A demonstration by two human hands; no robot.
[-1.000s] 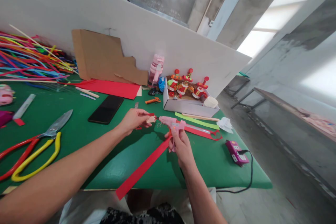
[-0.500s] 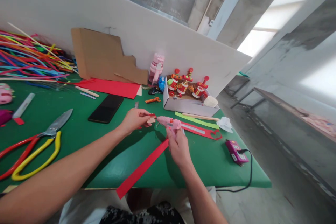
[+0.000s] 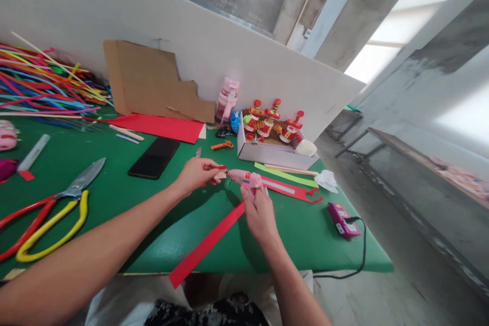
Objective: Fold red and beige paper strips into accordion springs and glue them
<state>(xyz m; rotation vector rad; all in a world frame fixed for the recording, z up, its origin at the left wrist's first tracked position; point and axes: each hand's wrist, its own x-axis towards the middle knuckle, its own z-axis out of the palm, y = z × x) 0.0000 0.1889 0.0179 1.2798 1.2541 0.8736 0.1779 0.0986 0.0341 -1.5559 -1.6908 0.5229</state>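
Mid-frame, the left hand (image 3: 195, 175) is pinching a small red-and-tan piece (image 3: 220, 175) between closed fingertips, apparently steadying it for the pink glue gun (image 3: 241, 177), which the right hand (image 3: 260, 214), curled round the handle, is pointing leftward at it.

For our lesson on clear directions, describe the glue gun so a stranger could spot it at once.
Start at the green table and look over its middle for the person's right hand. That hand holds the glue gun, which points toward a small tan piece in the left hand. The gun's pink, pistol-like shape sets it apart from the flat red strip near it.
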